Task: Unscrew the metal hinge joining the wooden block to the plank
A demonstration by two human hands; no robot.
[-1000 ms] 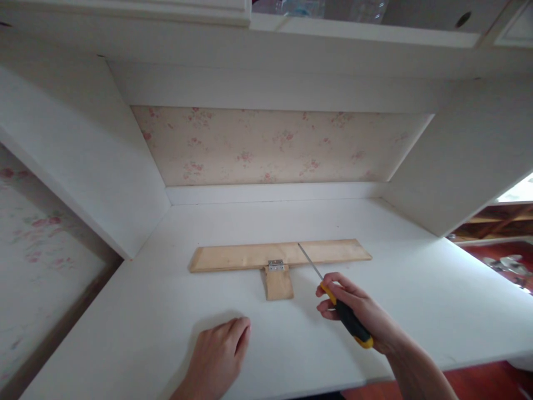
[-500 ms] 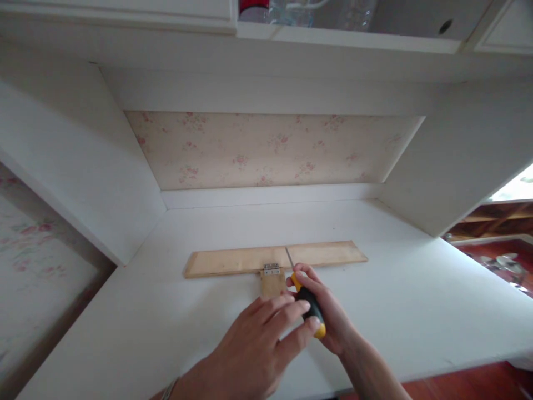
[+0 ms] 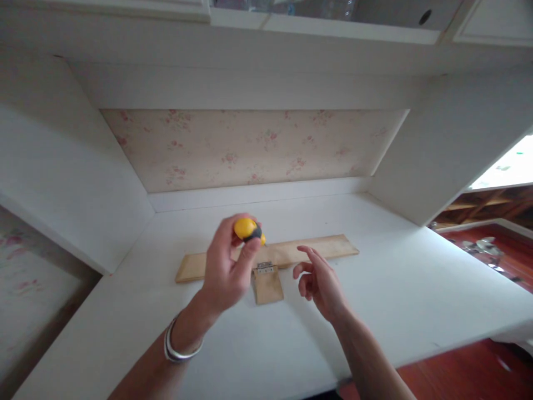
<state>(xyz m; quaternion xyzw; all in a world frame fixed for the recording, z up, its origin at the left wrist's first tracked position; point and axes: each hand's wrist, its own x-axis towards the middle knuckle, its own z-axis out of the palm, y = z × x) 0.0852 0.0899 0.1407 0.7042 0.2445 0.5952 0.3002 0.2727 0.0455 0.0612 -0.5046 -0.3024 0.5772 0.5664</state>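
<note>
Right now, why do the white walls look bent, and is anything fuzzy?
In the head view the wide lens curves the shelf walls outward; the left hand gripping the screwdriver is slightly soft, daylight glares at the window, and the wooden strip looks sharp.

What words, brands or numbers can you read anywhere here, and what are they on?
None can be read.
Screwdriver in the left hand: no marking shows on its yellow and black handle.
Hinge and wooden boards: no lettering visible.
Floral wallpaper: a flower pattern only.
Bottles on the top shelf: too cropped and blurred to read.
</note>
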